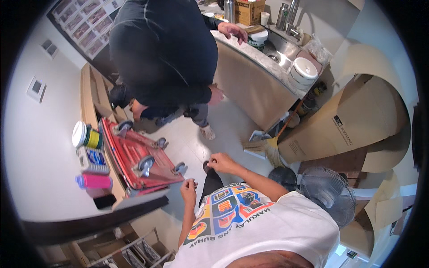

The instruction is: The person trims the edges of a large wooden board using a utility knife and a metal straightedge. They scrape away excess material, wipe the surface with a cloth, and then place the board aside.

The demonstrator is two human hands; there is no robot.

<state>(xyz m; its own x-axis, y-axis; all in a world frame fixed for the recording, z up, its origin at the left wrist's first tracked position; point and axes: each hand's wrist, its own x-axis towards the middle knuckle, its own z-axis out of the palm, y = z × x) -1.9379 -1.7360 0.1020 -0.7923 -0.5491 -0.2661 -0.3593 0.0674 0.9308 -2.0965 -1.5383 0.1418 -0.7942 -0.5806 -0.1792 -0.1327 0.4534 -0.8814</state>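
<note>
Hands met over the floor in the head view, just beside a red trolley [134,156] that was tipped on its side against a wooden shelf [88,89] with its grey wheels facing out. The left hand [188,191] had thumb and forefinger pinched together close to the nearest wheel [180,167]; whatever sat between them was too small to make out. The right hand [222,161] hovered near with its fingers curled, and whether it gripped anything could not be told. The work looked like fine handling at that wheel, and any further move there would call for a steady pinch and a close reach. A pink bottle [94,181] lay on the shelf, and a co-worker in black [161,49] bent beside a counter [250,80].
</note>
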